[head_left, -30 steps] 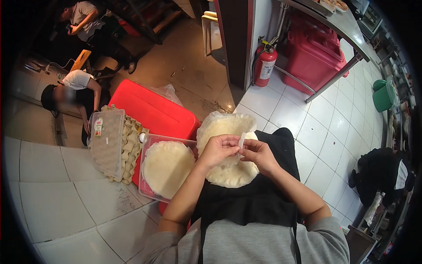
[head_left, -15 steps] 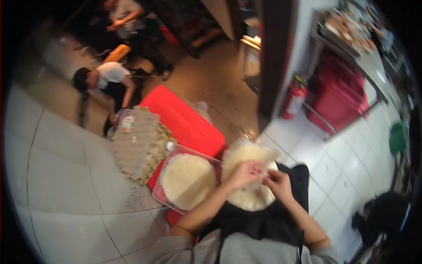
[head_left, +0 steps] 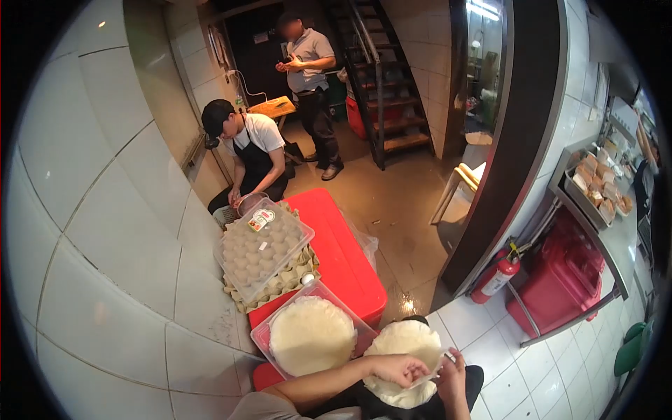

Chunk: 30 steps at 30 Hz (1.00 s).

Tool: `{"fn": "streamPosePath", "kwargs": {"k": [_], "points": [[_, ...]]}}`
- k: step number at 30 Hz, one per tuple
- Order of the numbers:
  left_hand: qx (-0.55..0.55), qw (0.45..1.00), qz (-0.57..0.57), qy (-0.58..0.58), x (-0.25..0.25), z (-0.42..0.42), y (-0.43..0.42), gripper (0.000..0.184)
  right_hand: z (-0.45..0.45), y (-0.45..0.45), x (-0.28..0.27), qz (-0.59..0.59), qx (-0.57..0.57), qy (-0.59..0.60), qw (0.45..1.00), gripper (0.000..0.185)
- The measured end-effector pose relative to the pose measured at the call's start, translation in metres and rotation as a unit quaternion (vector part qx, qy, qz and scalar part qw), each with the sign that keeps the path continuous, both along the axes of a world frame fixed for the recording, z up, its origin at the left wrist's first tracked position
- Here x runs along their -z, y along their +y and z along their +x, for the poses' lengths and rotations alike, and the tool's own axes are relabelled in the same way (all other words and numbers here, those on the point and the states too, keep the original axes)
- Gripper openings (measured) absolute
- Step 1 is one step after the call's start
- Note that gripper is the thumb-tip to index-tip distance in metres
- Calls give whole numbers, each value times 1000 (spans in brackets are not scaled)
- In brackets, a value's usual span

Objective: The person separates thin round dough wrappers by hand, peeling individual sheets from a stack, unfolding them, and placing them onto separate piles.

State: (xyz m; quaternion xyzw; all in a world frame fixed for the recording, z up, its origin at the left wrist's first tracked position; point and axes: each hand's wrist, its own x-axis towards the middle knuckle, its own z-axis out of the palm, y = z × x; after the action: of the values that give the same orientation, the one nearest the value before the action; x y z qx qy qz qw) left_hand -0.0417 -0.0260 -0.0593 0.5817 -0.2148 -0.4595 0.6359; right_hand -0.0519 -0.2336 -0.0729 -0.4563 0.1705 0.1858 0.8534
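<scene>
A stack of thin, round, pale spring roll wrappers (head_left: 402, 339) lies on my lap over black cloth. My left hand (head_left: 400, 369) reaches across it, fingers curled at the edge of a lifted wrapper. At the stack's right side, my right hand (head_left: 451, 374) pinches that wrapper's edge, and the thin sheet stretches between both hands. To the left, a clear plastic box (head_left: 262, 336) holds another pile of round wrappers (head_left: 313, 336); my left forearm passes close to its near edge.
The box sits by a red cooler (head_left: 343, 245). Egg trays (head_left: 280, 280) under a clear lid (head_left: 266, 241) stand behind it. One co-worker (head_left: 255, 147) sits bent over a bowl; another person (head_left: 308, 77) stands behind. At right are a fire extinguisher (head_left: 495, 276) and pink bin (head_left: 560, 280).
My view has tilted up, showing more of the room, and my hands appear lower in the frame. They have moved apart, with a thin wrapper now spread between them.
</scene>
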Motion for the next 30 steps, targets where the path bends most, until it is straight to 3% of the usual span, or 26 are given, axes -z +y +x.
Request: {"fn": "streamPosePath", "kwargs": {"k": [6,10,11,14,15,17,18,20,22,24,25,26,27,30], "points": [[50,999,18,1,-3,0,2,53,0,3,16,-77,-96,-45,991,54],[67,998,4,14,4,2,1,56,-1,3,1,-220,-183,-94,954,36],[69,998,-1,15,5,2,2,58,0,-1,17,-230,-166,-120,952,17],[62,998,-8,15,16,3,5,60,0,-8,30,-239,-118,-123,956,12],[8,999,16,-31,14,1,3,64,-1,-6,19,-219,-102,-111,964,11],[-92,987,61,-113,6,-4,-5,74,1,1,5,-302,-111,-144,936,13],[-106,978,94,-153,10,-3,-9,87,1,4,-3,-332,-111,-161,923,14],[-144,972,89,-161,18,-4,-15,74,1,2,11,-389,-123,-206,889,16],[-189,962,114,-159,13,-2,-18,44,-1,10,-19,-441,-139,-212,861,18],[-220,958,140,-119,20,0,-15,26,-4,9,-4,-343,-98,-191,915,15],[-224,949,157,-154,33,1,-10,24,-6,10,-7,-280,-60,-177,942,16],[-257,958,108,-63,10,-2,-11,22,-5,11,-10,-215,-21,-171,961,18],[-266,961,74,-6,-1,-2,-10,20,-5,8,-12,-195,-29,-139,970,17],[-272,959,82,20,3,-4,-4,20,-6,4,-15,-157,-58,-86,982,11]]}}
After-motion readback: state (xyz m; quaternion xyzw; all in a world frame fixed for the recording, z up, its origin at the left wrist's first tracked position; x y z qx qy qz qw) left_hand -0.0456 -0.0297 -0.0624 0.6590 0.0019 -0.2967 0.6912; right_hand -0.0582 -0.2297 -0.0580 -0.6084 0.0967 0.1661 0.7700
